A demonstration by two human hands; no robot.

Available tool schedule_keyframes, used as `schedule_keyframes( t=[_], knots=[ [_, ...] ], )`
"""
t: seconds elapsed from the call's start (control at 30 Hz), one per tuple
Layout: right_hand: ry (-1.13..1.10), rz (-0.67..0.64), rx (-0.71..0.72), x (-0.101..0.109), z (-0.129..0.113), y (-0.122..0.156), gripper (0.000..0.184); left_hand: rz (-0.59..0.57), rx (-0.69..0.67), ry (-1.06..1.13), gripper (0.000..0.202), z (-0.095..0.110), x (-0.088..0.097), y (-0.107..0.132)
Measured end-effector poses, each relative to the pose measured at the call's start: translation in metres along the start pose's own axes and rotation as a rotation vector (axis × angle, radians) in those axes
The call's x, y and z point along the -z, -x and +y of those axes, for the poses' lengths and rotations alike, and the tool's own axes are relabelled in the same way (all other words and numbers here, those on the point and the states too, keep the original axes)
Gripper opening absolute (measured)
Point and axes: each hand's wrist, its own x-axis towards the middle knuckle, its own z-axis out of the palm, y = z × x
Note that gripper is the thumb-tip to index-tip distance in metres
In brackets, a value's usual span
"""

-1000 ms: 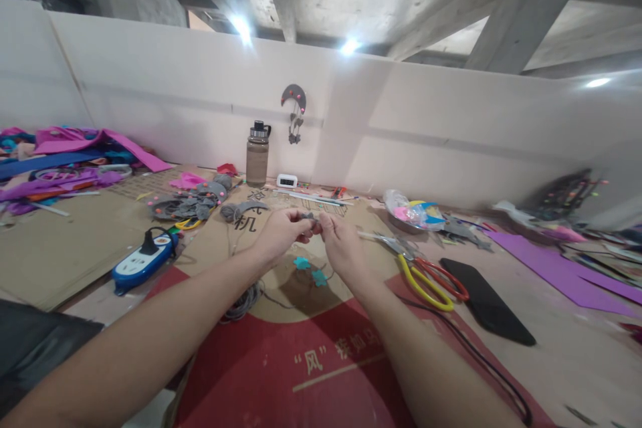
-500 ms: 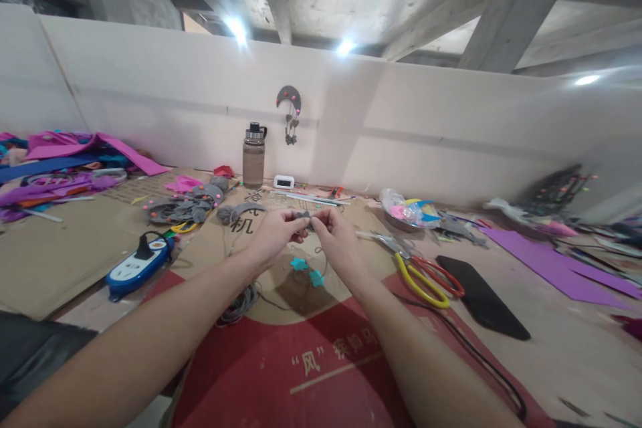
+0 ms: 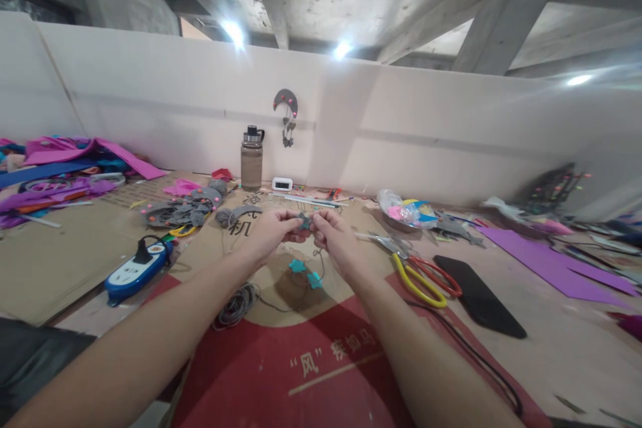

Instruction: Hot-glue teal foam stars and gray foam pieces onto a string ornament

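Between my two hands is a small grey felt piece (image 3: 305, 221), perhaps star-shaped, held above the cardboard. My left hand (image 3: 281, 231) pinches its left side with thumb and fingers. On its right side the fingertips of my right hand (image 3: 328, 231) are closed. Just below hang or lie two turquoise felt stars (image 3: 297, 266), joined to grey yarn that runs up by my right hand. A coil of grey yarn (image 3: 237, 305) lies on the cardboard under my left forearm, a strand of it trailing right.
Scissors (image 3: 418, 281) with yellow and red handles lie right, beside a black phone (image 3: 479, 295). A blue-white power strip (image 3: 138, 271) sits left. Behind stand a bottle (image 3: 251, 164) and a small clock (image 3: 281, 184). A bowl of scraps (image 3: 405, 214) is back right; a grey moon ornament (image 3: 285, 103) hangs on the wall.
The grey felt piece has turned so that more of its face shows between my fingers. Both hands stay in nearly the same place; the view has shifted slightly.
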Motion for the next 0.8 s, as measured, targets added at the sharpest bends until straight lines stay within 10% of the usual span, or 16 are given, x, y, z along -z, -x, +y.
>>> schedule_keyframes(
  t=[0.5, 0.8],
  knots=[
    [0.47, 0.073, 0.201, 0.004, 0.0, -0.001, 0.016, -0.009, -0.157, -0.396, 0.015, 0.008, 0.004, 0.003],
    [0.369, 0.089, 0.2, 0.004, 0.008, -0.004, 0.019, 0.03, -0.071, -0.188, 0.024, 0.004, 0.006, -0.001]
  ],
)
